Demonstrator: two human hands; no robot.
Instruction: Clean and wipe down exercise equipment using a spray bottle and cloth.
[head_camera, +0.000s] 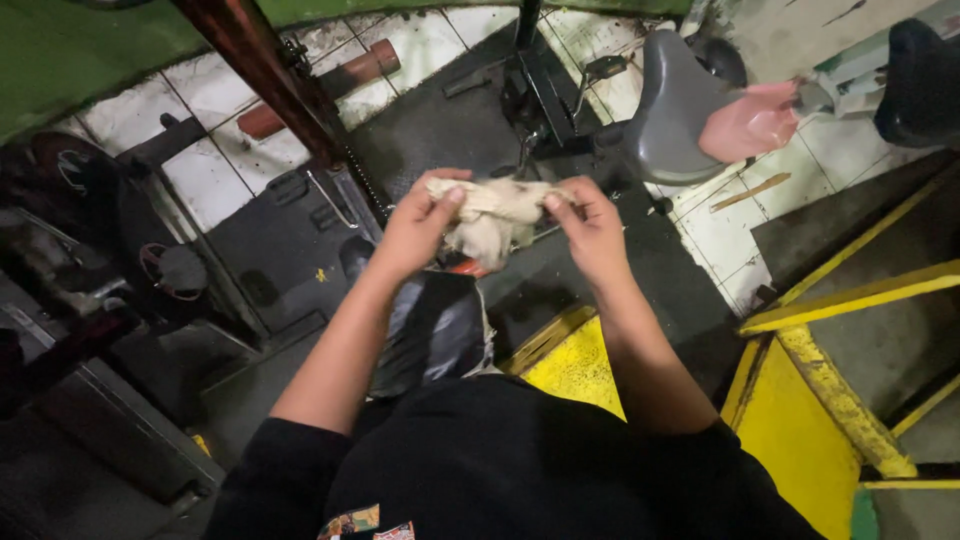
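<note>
Grimy white floor tiles (215, 180) lie below; each hand grips a cream rag (495, 215).

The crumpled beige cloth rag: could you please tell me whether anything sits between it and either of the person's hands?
Nothing visible does. The left hand grips one end of the crumpled beige cloth rag and the right hand pinches the other end, both in direct contact, with the rag stretched between them above the dark floor mat.

Wearing a black short-sleeved top, sleeves ending above the elbows, forearms bare. Showing a small multicoloured print at six o'clock on the chest. Wearing no gloves on left hand (418, 226) or right hand (592, 232).
</note>
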